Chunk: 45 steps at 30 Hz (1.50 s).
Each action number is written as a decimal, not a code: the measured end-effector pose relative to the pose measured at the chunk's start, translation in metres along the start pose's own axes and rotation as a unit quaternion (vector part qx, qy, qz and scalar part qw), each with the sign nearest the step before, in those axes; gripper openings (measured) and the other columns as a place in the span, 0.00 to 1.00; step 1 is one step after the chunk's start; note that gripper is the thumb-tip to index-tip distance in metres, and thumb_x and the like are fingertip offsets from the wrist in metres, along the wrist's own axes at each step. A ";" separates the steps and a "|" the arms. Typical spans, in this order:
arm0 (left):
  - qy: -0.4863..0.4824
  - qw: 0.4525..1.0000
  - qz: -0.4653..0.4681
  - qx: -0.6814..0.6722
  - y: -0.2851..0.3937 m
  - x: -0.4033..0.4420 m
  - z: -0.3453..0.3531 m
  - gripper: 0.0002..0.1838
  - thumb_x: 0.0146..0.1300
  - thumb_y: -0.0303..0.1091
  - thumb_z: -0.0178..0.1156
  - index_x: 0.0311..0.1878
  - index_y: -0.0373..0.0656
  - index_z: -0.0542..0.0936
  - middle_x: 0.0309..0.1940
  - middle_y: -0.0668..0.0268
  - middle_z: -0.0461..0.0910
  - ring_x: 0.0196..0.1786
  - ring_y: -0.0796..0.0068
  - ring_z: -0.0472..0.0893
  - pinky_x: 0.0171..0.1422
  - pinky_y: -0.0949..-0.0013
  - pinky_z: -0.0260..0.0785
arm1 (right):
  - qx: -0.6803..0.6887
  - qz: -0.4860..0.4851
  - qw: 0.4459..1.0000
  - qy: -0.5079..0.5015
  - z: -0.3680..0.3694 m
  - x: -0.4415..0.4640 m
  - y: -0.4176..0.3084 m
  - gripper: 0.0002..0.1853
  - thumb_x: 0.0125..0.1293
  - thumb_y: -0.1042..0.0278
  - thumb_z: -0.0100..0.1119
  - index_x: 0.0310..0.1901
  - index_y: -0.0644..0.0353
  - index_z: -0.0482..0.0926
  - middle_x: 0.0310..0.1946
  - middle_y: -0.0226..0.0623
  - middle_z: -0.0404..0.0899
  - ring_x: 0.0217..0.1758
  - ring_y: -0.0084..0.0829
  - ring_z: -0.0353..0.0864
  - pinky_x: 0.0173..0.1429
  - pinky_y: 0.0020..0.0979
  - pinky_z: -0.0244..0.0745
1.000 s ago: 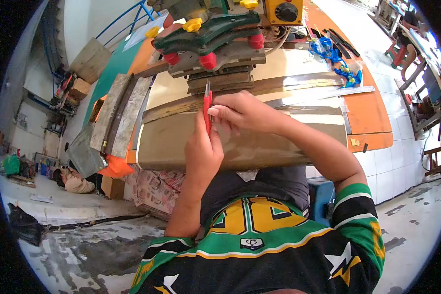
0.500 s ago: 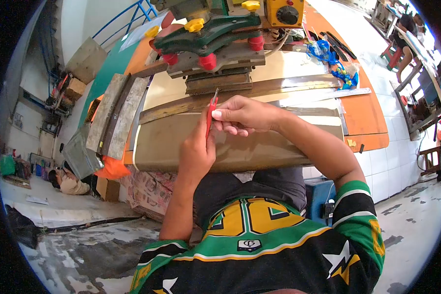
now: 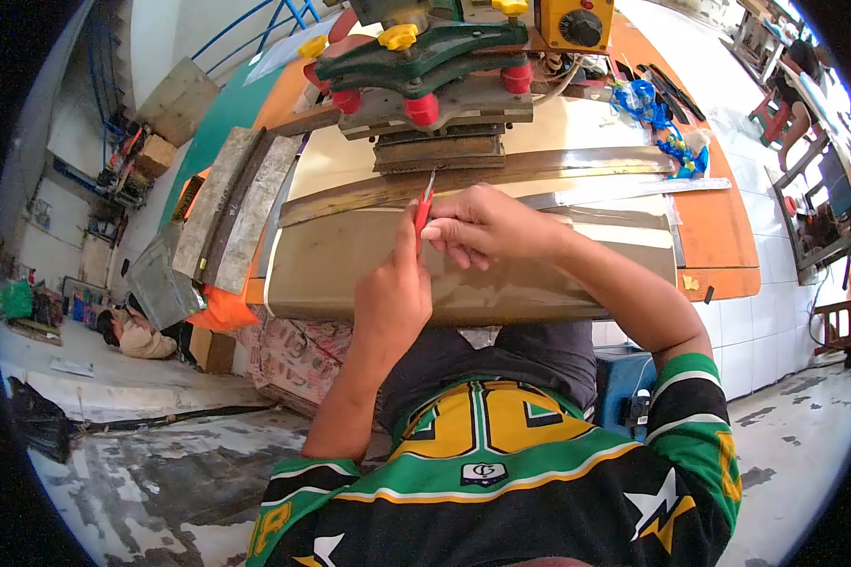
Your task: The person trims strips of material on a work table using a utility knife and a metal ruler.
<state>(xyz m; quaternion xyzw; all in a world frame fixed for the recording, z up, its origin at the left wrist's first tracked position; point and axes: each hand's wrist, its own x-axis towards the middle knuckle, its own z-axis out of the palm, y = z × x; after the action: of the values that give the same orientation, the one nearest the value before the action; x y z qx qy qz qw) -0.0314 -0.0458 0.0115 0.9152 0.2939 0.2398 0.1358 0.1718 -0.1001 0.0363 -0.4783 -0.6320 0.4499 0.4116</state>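
Note:
A slim red tool (image 3: 424, 215) with a thin metal tip points up and away from me, over the brown-covered board (image 3: 539, 274). My left hand (image 3: 394, 288) is wrapped round its lower part, index finger along the side. Against the tool's right side, my right hand (image 3: 487, 225) has its thumb and fingers pressed together; whatever they pinch is too small to make out. Just beyond the tool tip is the dark block under the press (image 3: 440, 151), with a long curved metal strip (image 3: 350, 200) lying in front of it.
The green press frame (image 3: 425, 52) with red feet stands over the table. Metal bars (image 3: 255, 213) lie at the left, a steel ruler (image 3: 633, 192) and blue plastic (image 3: 638, 99) at the right. A person (image 3: 142, 333) is low at the far left, another (image 3: 799, 85) at far right.
The view has shifted a little, and both hands with the red tool appear slightly further right. My right fingers have moved slightly along the tool; the left hand keeps its hold.

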 end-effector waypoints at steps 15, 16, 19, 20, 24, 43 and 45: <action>-0.065 0.993 -0.051 -0.088 -0.001 -0.004 0.002 0.30 0.71 0.29 0.54 0.75 0.43 0.60 0.34 0.42 0.82 0.35 0.34 0.81 0.35 0.44 0.73 | -0.313 -0.153 0.932 0.096 -0.002 0.005 0.022 0.18 0.73 0.52 0.58 0.41 0.62 0.80 0.24 0.51 0.81 0.32 0.58 0.82 0.38 0.52 0.76; -0.064 0.993 -0.048 -0.089 -0.001 -0.006 0.011 0.30 0.71 0.29 0.54 0.75 0.43 0.60 0.34 0.42 0.82 0.35 0.34 0.81 0.35 0.44 0.73 | -0.347 -0.158 0.921 0.084 -0.004 0.006 0.026 0.19 0.72 0.50 0.58 0.42 0.62 0.80 0.25 0.51 0.81 0.33 0.58 0.82 0.38 0.53 0.76; -0.008 0.964 -0.049 -0.263 -0.001 -0.015 0.031 0.26 0.73 0.29 0.55 0.72 0.40 0.63 0.36 0.45 0.81 0.39 0.45 0.84 0.42 0.56 0.75 | -0.417 -0.155 0.892 0.078 -0.003 0.002 0.019 0.22 0.71 0.46 0.59 0.45 0.61 0.78 0.28 0.51 0.82 0.33 0.57 0.83 0.38 0.53 0.76; -0.021 0.948 -0.087 -0.306 -0.004 -0.017 0.035 0.26 0.73 0.29 0.55 0.72 0.39 0.64 0.38 0.49 0.80 0.40 0.53 0.84 0.45 0.60 0.74 | -0.449 -0.148 0.877 0.084 0.000 0.000 0.015 0.23 0.70 0.45 0.58 0.47 0.61 0.76 0.31 0.50 0.83 0.33 0.56 0.84 0.37 0.53 0.77; -0.019 0.905 -0.142 -0.401 -0.013 -0.021 0.044 0.25 0.73 0.27 0.56 0.71 0.37 0.65 0.40 0.55 0.79 0.42 0.68 0.80 0.50 0.65 0.73 | -0.475 -0.147 0.863 0.085 0.011 0.001 0.016 0.23 0.71 0.46 0.57 0.49 0.61 0.72 0.38 0.47 0.82 0.37 0.52 0.85 0.36 0.50 0.78; -0.008 0.942 -0.080 -0.326 0.031 -0.005 0.019 0.34 0.67 0.21 0.52 0.75 0.34 0.54 0.59 0.42 0.75 0.65 0.47 0.77 0.69 0.55 0.67 | -0.408 -0.195 0.871 0.192 0.021 0.007 0.023 0.13 0.73 0.56 0.56 0.44 0.58 0.71 0.36 0.42 0.77 0.40 0.48 0.82 0.41 0.47 0.79; 0.024 0.966 -0.039 -0.256 0.029 -0.007 0.022 0.37 0.67 0.24 0.51 0.76 0.29 0.46 0.41 0.33 0.80 0.45 0.29 0.81 0.47 0.43 0.74 | -0.397 -0.203 0.875 0.188 0.023 0.006 0.022 0.13 0.73 0.57 0.56 0.45 0.58 0.71 0.36 0.43 0.77 0.40 0.49 0.82 0.41 0.48 0.79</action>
<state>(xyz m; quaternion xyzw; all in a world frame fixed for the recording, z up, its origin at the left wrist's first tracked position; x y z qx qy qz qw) -0.0116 -0.0756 0.0017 0.8320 0.2613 0.3231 0.3676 0.1537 -0.0950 0.0094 -0.5381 -0.7514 -0.0311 0.3808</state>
